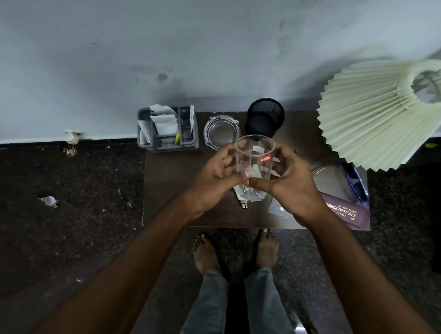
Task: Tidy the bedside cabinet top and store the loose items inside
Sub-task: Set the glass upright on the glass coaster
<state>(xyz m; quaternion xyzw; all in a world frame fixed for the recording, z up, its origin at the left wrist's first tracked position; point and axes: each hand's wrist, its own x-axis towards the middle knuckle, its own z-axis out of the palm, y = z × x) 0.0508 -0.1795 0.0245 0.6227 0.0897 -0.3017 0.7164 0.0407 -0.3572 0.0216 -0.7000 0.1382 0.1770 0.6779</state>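
Observation:
A clear drinking glass (254,153) with a red label is held upright above the dark brown cabinet top (172,179). My left hand (216,178) grips its left side and my right hand (290,182) its right side, thumbs meeting in front. A small tube-like item (243,203) lies on the top under the glass, partly hidden. A purple spectacle case (345,213) lies at the front right, blue-framed glasses (357,185) behind it.
At the back stand a grey organiser (167,132) with paper packets, a glass ashtray (220,133) and a black mesh pen cup (265,118). A pleated lampshade (383,112) overhangs the right side. The wall lies behind; my bare feet (235,250) stand on dark floor.

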